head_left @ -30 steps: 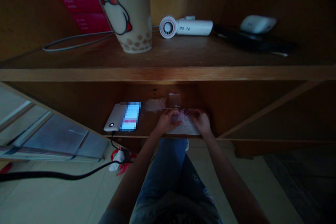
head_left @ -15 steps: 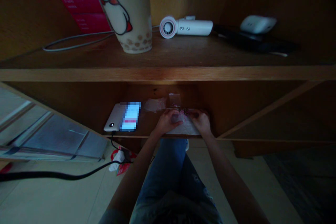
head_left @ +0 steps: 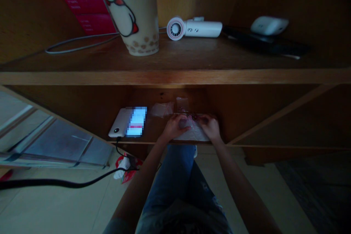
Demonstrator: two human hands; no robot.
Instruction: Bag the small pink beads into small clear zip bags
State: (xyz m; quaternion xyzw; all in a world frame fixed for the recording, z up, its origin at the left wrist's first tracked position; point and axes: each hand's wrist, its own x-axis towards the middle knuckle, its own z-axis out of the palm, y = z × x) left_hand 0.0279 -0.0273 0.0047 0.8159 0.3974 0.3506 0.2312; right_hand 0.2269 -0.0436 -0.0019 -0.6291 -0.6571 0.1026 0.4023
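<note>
Between my two hands is a small pink and dark beaded-looking piece [head_left: 193, 117], too dim and small to make out fully. A thin pink strand hangs down from it over a white sheet [head_left: 192, 134] on the lower shelf. My left hand [head_left: 174, 126] curls in from the left, its fingertips closed at the piece's left end. From the right, my right hand [head_left: 210, 126] pinches the other end between thumb and fingers. Just behind the hands lies a small clear zip bag [head_left: 182, 104] with tiny bits in it. More clear plastic bags [head_left: 162, 109] are to its left.
A power bank [head_left: 118, 122] and a lit phone [head_left: 136, 121] lie left on the lower shelf, with a black cable [head_left: 82, 183] running down. On the upper shelf [head_left: 197, 56] stand a bubble tea cup [head_left: 139, 14], a white handheld fan [head_left: 194, 29] and a white case [head_left: 270, 25].
The dark piece between my fingertips has shifted very slightly. Both hands hold nearly the same place, and everything else is unchanged.
</note>
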